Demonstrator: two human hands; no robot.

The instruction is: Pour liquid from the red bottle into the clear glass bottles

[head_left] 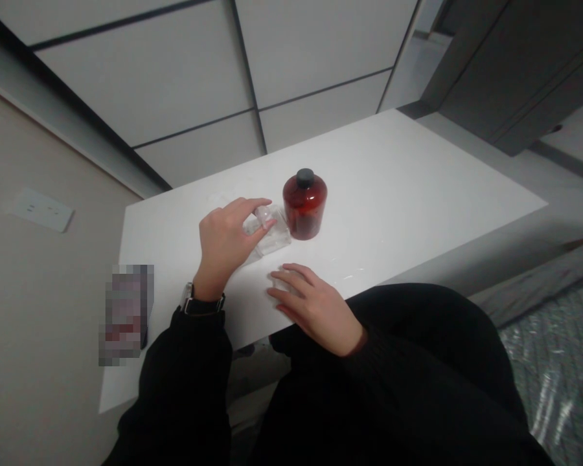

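Note:
My left hand (230,236) reaches over a small clear glass bottle (278,241) on the white table. Its thumb and index finger close around the bottle's clear rounded top. Touching or almost touching the glass on the right is a dark red-brown bottle (305,210) with a black cap, standing upright. Lower down, near the table's front edge, my right hand (318,307) is palm down with bent fingers. The fingers curve around something pale and see-through, mostly hidden under them, and I cannot make out what it is.
The white table (393,175) stands against pale panels (175,71) at the back. A blurred-out box-like object (126,310) is at its left edge. A wall socket (43,210) is on the left wall. My dark-clothed leg is at the front edge.

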